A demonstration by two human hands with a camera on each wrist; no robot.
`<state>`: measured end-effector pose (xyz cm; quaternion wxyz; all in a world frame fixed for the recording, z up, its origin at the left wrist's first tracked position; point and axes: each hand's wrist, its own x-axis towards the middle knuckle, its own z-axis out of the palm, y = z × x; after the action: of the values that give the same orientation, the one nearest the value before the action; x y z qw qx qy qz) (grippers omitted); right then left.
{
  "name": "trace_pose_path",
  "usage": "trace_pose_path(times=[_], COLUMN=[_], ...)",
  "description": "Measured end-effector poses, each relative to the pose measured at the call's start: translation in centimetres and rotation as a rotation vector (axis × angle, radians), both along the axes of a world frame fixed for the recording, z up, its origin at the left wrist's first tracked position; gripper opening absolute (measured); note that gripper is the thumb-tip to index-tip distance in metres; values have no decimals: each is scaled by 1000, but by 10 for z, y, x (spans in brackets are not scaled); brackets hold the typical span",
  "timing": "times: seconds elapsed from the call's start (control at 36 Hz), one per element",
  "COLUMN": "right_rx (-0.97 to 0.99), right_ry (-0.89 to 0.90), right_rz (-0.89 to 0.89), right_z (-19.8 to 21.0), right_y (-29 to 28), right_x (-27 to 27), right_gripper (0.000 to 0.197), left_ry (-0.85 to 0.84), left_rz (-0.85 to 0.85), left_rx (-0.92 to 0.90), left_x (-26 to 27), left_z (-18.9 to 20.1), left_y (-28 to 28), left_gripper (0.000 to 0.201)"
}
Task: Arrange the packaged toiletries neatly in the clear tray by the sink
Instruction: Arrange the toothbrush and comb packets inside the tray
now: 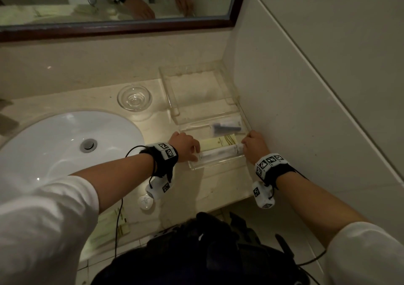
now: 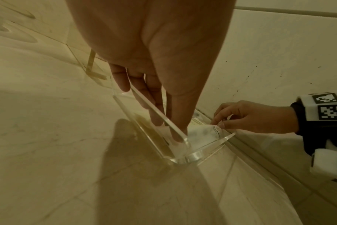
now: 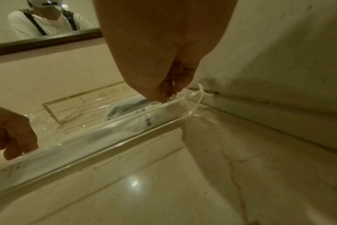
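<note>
Head view: clear tray (image 1: pixel 197 101) at the counter's (image 1: pixel 207 188) right rear corner, against the wall. White packet (image 1: pixel 220 152) lies along the tray's near edge, yellow packet (image 1: pixel 218 143) and dark packet (image 1: pixel 227 127) behind it. Left hand (image 1: pixel 184 146) and right hand (image 1: pixel 254 145) at its ends.

Left wrist view: left fingers (image 2: pixel 154 106) extended, tips pressing the packet.

Right wrist view: right fingers (image 3: pixel 169 91) pinch the packet's end.
</note>
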<state>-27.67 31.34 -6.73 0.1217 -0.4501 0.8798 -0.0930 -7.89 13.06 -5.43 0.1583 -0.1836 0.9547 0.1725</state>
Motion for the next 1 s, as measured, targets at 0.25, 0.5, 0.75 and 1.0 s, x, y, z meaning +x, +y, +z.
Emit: trace_pose_path(times=[0.25,0.5,0.75,1.0], right_rx=[-24,110,138,123], right_ry=[15,-49,-30,49], right_rz=[133,31,22,54], right_z=[1,4,1,-5], right_y=[4,2,-1,4], right_x=[-3,-2,-5,-10], right_gripper=[23,28,25,17], left_ry=[-43,-97,-139,-136], left_rz=[-33,-73,-72,-112], left_rx=[-78,-138,-150,-202], left_x=[-1,-4,-9,-7], left_z=[0,0,1,0], left_y=[6,8,11,17], left_gripper=[34,24,15,16])
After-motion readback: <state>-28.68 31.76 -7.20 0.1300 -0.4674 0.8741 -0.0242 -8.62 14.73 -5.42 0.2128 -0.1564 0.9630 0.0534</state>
